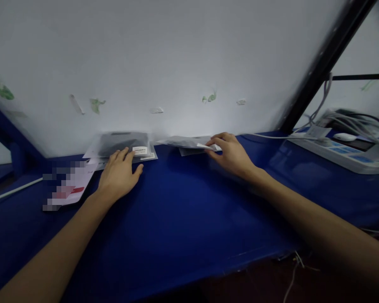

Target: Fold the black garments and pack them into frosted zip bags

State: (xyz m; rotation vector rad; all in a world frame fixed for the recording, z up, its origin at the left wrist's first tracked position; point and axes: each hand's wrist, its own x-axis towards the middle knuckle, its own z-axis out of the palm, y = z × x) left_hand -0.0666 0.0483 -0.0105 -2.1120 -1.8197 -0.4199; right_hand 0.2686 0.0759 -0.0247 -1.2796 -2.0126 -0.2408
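Left stack of grey plastic packets (124, 144): lies flat on blue tabletop (183, 219), beside white wall (177, 54); edges uneven; white barcode label (140, 149) at near right corner of top packet; right stack of grey plastic packets (185, 142): lies apart from left one, also beside wall; upper packet overlaps lower; white labels toward right end, print illegible.

A blue table (177, 227) meets a pale wall (164, 63); the dim floor (259, 282) looks dark reddish, perhaps.
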